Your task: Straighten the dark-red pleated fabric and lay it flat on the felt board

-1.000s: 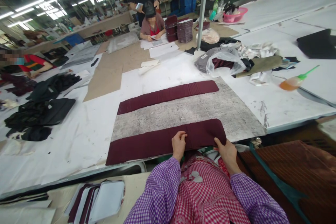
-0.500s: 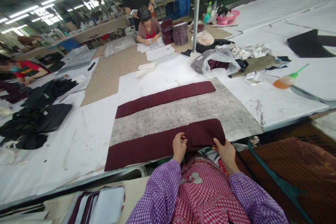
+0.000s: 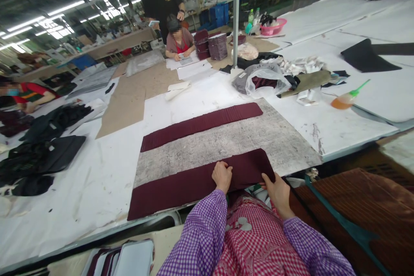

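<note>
A near row of overlapping maroon fabric pieces (image 3: 181, 185) lies along the table's front edge on a worn grey board (image 3: 194, 151). My left hand (image 3: 222, 176) rests on this row right of its middle, fingers curled down and closed. Whether they pinch a layer is hidden. At the row's right end, my right hand (image 3: 277, 190) pinches the fabric's near corner between thumb and fingers. Farther back on the board lies a second maroon row (image 3: 203, 124), with fine ridges of stacked edges; neither hand touches it.
Behind the board are a plastic bag (image 3: 267, 79) with maroon cloth and a metal post (image 3: 236, 17). An orange-liquid bottle (image 3: 344, 100) lies right. Dark garments (image 3: 64, 153) lie left; coated panels (image 3: 134, 256) sit below the edge. Several people (image 3: 179, 41) are across the table.
The ridges in the near row between my hands have flattened, leaving its surface smoother. My left hand's fingers have curled further down onto the fabric. My right hand keeps its pinch.
</note>
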Demonstrator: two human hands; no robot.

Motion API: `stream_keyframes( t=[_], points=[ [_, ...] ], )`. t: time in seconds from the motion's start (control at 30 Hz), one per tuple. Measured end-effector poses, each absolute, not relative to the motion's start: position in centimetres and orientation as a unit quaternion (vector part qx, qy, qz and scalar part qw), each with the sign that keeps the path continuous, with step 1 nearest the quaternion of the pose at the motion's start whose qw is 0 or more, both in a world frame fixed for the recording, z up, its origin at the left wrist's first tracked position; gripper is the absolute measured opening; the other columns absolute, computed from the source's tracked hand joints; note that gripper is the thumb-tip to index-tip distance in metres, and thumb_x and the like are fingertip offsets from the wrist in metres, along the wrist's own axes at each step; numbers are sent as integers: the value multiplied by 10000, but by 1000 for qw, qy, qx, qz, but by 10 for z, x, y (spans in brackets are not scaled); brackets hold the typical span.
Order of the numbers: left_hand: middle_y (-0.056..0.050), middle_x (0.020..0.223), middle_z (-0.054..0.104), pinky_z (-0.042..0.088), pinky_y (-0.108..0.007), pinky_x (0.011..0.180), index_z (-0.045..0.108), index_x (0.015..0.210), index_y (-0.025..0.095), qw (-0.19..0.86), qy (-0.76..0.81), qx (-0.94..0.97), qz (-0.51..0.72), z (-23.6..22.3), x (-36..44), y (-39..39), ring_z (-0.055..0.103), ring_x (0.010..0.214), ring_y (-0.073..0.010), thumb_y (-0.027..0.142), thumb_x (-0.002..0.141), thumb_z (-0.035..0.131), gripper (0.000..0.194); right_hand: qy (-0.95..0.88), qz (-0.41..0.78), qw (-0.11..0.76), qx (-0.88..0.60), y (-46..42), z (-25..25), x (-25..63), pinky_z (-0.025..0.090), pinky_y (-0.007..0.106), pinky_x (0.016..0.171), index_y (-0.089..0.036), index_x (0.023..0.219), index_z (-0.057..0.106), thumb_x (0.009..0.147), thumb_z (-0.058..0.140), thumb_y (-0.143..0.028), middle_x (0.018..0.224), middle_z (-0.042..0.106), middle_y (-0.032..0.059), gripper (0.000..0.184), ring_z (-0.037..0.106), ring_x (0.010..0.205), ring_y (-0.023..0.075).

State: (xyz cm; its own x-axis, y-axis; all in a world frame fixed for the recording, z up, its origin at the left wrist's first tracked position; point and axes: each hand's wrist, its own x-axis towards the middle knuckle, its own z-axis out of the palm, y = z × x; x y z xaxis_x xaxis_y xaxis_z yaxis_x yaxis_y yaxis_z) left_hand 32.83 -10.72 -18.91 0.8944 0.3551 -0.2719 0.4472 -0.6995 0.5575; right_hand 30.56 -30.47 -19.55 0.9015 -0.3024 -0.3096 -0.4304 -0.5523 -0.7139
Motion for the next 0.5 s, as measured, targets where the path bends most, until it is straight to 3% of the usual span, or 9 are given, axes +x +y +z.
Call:
stream_keyframes(
  t=[0.2,0.5],
  points=[
    [-76,1138,607,506,-434,852,578,1102,171,315,216,923,-57,-190,339,-111,599,982,-204,355,867,558,299,218,86,431,-872,-302,-191,306,546,311,654,-135,956,617,922,540,-388,708,654,-25,267,628,578,112],
    [-67,1099,629,511,-427,850,603,1055,165,329,158,926,-94,-195,360,-97,608,965,-194,341,868,561,260,212,93,422,-877,-300,-183,305,542,291,618,-133,962,614,922,553,-341,685,642,-36,221,612,547,102]
  ],
)
